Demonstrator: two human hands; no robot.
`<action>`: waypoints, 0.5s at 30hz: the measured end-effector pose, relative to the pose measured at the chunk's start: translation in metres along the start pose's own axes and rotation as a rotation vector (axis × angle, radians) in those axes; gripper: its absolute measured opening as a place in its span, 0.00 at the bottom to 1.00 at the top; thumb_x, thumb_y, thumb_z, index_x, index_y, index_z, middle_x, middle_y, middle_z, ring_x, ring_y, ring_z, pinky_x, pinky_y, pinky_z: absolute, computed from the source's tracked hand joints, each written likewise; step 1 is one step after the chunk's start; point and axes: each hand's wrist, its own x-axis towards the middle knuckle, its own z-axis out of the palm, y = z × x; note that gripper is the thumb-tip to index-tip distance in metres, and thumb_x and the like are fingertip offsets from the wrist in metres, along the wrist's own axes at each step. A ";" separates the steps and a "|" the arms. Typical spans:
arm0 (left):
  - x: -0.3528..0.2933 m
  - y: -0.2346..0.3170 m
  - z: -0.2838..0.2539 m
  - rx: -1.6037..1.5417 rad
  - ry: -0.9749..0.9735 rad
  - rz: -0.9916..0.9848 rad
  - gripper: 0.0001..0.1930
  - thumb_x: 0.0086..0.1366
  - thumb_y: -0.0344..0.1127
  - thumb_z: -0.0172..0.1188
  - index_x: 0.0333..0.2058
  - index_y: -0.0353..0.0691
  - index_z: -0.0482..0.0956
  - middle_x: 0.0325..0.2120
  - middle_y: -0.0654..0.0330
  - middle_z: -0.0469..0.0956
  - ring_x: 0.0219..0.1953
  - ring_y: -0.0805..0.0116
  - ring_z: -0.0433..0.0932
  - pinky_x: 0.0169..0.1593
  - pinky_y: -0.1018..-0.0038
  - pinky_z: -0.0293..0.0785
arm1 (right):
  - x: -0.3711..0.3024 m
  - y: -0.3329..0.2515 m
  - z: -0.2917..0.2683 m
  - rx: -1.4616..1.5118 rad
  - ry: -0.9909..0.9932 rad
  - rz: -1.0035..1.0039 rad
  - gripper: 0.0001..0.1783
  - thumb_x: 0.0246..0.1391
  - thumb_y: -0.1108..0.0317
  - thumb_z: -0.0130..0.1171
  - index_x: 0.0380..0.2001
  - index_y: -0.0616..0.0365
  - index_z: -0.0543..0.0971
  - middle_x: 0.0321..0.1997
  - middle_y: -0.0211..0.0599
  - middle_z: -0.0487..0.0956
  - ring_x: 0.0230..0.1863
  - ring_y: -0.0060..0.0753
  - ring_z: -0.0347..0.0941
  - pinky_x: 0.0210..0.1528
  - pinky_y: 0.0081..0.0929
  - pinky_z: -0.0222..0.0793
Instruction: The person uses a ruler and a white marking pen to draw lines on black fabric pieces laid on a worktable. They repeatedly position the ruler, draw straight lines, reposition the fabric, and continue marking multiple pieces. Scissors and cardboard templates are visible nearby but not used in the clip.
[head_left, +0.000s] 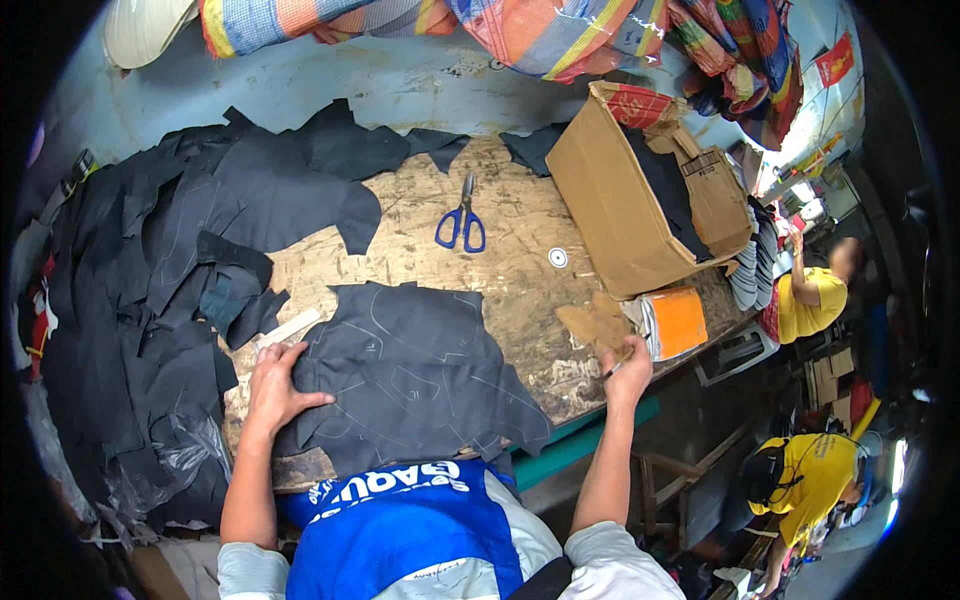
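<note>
At the bottom of the frame, a person in a blue top leans over a worn wooden surface [500,270]. The left hand [275,385], lower left of centre, lies flat with fingers spread on the edge of a dark sheet [415,375] marked with chalk outlines; the sheet covers the near middle of the surface. The right hand [630,368], lower right of centre, pinches a tan cutout [597,325] at the surface's right edge and seems to hold a thin pen too, though this is hard to tell. Just right of it lies an orange pad [678,320]. Farther up, at centre, lie blue scissors [461,222], well apart from both hands. A pile of dark scraps [150,270] fills the left side. An open box [640,200] stands upper right.
</note>
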 end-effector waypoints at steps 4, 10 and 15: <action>-0.012 -0.010 -0.011 -0.192 -0.023 -0.228 0.40 0.25 0.44 0.78 0.43 0.34 0.78 0.31 0.50 0.77 0.41 0.52 0.75 0.53 0.64 0.67 | -0.049 -0.044 0.007 0.494 -0.436 0.288 0.21 0.33 0.64 0.74 0.30 0.61 0.77 0.38 0.48 0.78 0.37 0.45 0.74 0.38 0.36 0.70; -0.039 0.000 -0.028 -0.002 0.227 -0.035 0.14 0.42 0.34 0.71 0.27 0.36 0.78 0.24 0.54 0.78 0.28 0.54 0.77 0.33 0.66 0.70 | -0.114 -0.112 0.004 0.217 -0.463 -0.264 0.21 0.32 0.57 0.73 0.31 0.53 0.78 0.40 0.36 0.79 0.51 0.46 0.66 0.54 0.43 0.55; -0.055 0.010 -0.029 -0.287 0.153 -0.124 0.07 0.52 0.31 0.65 0.28 0.36 0.76 0.20 0.53 0.75 0.21 0.59 0.75 0.26 0.70 0.68 | -0.103 -0.117 0.019 0.144 -0.363 -0.286 0.28 0.36 0.53 0.71 0.39 0.55 0.75 0.45 0.40 0.75 0.52 0.47 0.64 0.52 0.46 0.54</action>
